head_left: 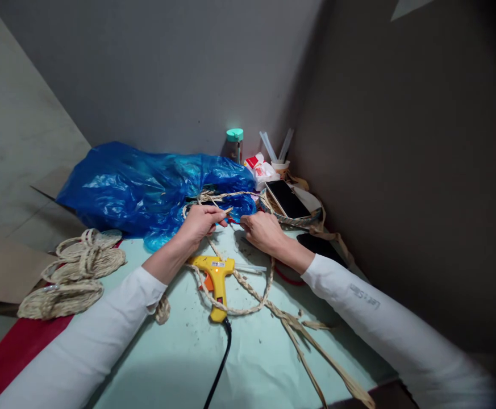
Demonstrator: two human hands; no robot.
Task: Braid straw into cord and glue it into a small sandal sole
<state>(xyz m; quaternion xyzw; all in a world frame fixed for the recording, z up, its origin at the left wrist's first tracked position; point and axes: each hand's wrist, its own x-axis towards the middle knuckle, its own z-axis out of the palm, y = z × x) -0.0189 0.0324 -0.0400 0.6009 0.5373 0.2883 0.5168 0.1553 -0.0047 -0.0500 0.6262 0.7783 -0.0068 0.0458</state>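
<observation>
My left hand (203,224) is closed in a pinch on the tip of a pale straw strand (228,211). Close to its right, my right hand (262,230) has its fingers curled together; what they hold is hidden. A small red item (230,219) shows between the two hands, too small to name. Below them lies a yellow glue gun (219,287) with an orange trigger and a black cable. A braided straw cord (248,311) loops across its handle. Loose straw strands (311,341) trail toward the front right.
A blue plastic bag (132,182) lies at the back left. Woven straw slippers (83,267) sit on the left edge. A phone (288,199) rests on a basket at the right, near a cup of glue sticks (280,167) and a green-lidded jar (234,145). Walls stand behind.
</observation>
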